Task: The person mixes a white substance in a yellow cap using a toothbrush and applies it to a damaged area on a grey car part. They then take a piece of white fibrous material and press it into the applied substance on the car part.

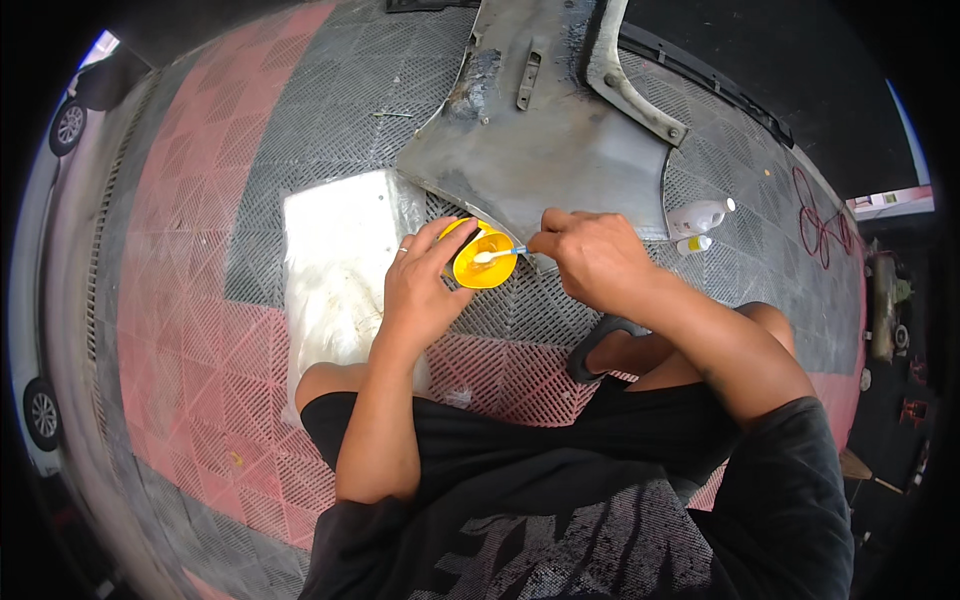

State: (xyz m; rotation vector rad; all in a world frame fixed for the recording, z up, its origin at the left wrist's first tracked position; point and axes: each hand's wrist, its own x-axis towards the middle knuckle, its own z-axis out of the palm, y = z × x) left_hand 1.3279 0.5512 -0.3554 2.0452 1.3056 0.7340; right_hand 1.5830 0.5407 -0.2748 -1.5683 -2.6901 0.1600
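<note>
My left hand grips a small yellow cup, thumb and fingers around its left side, its mouth tilted up toward me. My right hand pinches a small brush with a white head and a bluish handle. The brush head rests inside the cup, where some yellowish stuff shows; I cannot tell what it is. Just beyond both hands lies a large grey metal car body panel, scuffed and dark-stained in places. Its near corner is right behind the cup.
Left of my hands, a white sheet in clear plastic lies on the grey and red grid floor. A white bottle and a small yellow-capped container sit by the panel's right edge. A red cord is farther right.
</note>
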